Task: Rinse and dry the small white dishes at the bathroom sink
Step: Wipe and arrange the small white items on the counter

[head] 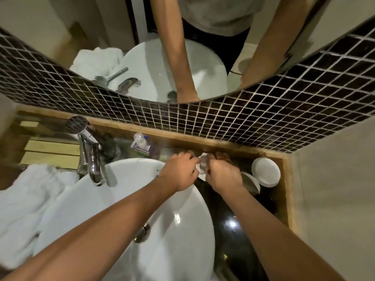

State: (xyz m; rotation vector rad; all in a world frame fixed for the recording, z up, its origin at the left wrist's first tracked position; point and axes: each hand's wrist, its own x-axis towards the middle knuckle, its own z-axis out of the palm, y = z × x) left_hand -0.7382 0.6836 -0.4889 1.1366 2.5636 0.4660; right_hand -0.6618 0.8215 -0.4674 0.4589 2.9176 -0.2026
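We see a dark glossy counter carrying a white basin at its middle, a crumpled white towel to the left, a soap bottle at the far edge, and two white dishes far right.

Bathroom: white basin, faucet, mirror.

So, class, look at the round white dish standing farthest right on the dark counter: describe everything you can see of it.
The round white dish is a plain, shallow piece with a smooth matt surface, ceramic by the look of it, and a low thick rim. It sits flat in the back right corner of the dark glossy counter, close to the wooden edging. Neither hand touches it. A second white dish lies just left of it, partly behind the right hand; whether they touch is unclear.
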